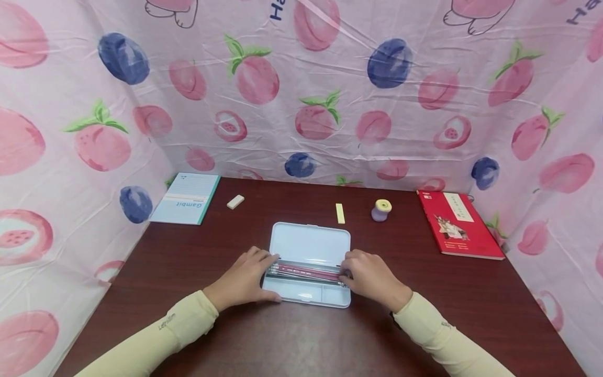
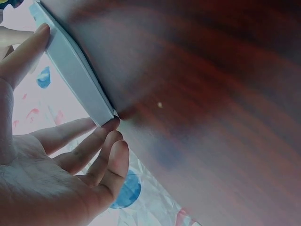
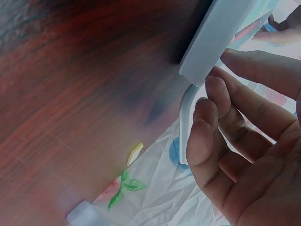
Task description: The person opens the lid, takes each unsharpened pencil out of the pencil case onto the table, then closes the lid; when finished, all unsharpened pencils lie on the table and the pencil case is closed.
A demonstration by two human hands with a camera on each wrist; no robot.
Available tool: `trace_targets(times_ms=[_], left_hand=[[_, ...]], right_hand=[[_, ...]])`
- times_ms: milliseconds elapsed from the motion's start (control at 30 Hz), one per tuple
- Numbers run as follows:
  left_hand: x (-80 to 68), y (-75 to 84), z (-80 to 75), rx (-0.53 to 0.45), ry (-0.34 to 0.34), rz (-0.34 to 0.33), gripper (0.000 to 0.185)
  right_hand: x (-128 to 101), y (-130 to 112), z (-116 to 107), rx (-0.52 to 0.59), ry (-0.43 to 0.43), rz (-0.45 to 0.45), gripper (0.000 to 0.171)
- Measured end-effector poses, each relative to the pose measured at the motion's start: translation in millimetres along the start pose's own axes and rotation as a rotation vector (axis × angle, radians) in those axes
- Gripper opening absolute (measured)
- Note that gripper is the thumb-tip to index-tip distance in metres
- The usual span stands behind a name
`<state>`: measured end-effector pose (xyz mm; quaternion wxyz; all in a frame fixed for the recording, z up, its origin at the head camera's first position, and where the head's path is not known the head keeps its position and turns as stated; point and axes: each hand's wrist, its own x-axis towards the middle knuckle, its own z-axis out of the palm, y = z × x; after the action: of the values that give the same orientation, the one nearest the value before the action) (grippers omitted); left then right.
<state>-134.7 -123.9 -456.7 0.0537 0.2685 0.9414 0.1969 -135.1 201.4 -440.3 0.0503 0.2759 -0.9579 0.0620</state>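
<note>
An open pencil case (image 1: pixel 308 243), white to pale blue, lies on the table with its lid folded back. Several pencils (image 1: pixel 308 272), mostly dark red and dark, stretch along its rear part. My left hand (image 1: pixel 247 280) spans the left end of the case, thumb at the front corner and fingers toward the hinge. In the left wrist view the thumb and fingertips touch the case's wall (image 2: pixel 73 61). My right hand (image 1: pixel 372 275) has its fingers bent about the right end, beside the pencil tips. I cannot tell whether those fingers also pinch the pencils.
Behind the case are a white eraser (image 1: pixel 235 201), a yellow strip (image 1: pixel 340 213) and a small purple container with a yellow top (image 1: pixel 381 209). A light blue notebook (image 1: pixel 186 199) lies back left, a red book (image 1: pixel 459 225) at right. A fruit-print curtain (image 1: pixel 278 125) encloses the dark table.
</note>
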Motion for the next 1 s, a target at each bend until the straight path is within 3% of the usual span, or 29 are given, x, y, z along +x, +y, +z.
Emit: trace_targets(times_ms=[333, 1000], left_hand=[[0.8, -0.4, 1.7, 0.003, -0.004, -0.011, 0.098], [2.8, -0.4, 2.3, -0.009, -0.004, -0.029, 0.098]], right_hand=[[2.2, -0.8, 1.6, 0.012, -0.038, -0.002, 0.013], [7.0, 1.8, 6.8, 0.034, -0.02, 0.039, 0.018]])
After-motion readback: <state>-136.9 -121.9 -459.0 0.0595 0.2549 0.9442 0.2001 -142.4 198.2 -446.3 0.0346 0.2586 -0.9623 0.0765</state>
